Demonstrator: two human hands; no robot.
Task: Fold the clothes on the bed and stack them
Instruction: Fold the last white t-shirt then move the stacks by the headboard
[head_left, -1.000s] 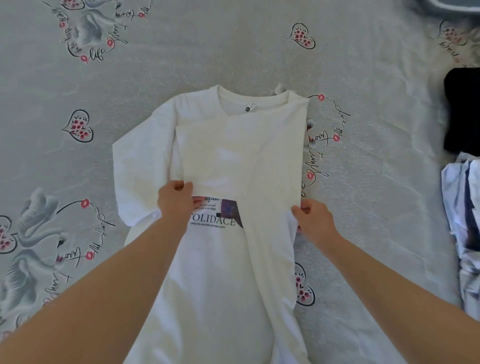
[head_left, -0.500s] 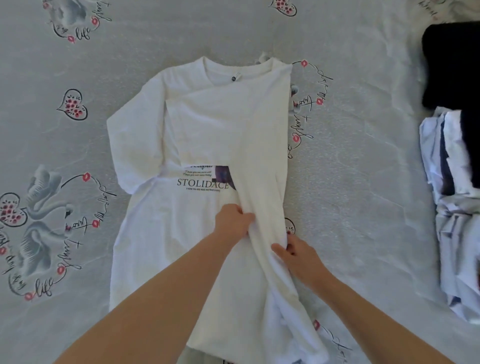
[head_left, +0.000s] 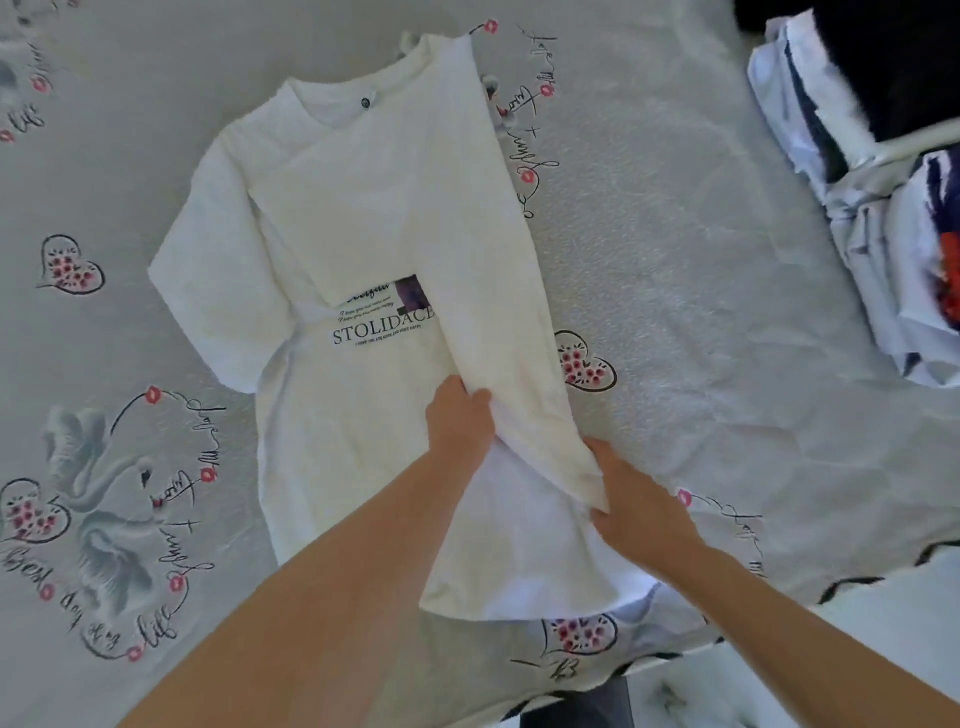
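Observation:
A white T-shirt (head_left: 363, 218) with the print "STOLIDACE" lies spread on the grey bed sheet (head_left: 675, 291), collar away from me. Its right side is folded over toward the middle in a long flap. My left hand (head_left: 460, 421) rests on the shirt below the print, at the flap's inner edge, fingers curled against the cloth. My right hand (head_left: 631, 499) grips the flap's lower corner near the hem. The left sleeve lies flat and unfolded at the left.
A heap of white, blue and black clothes (head_left: 883, 171) lies at the right edge of the bed. The sheet carries heart and swan prints. The bed's near edge (head_left: 649, 670) runs along the bottom right, with floor below it.
Both hands slid down the folded flap from the print's level toward the hem. The view tilted, so the shirt now sits higher and the bed edge shows.

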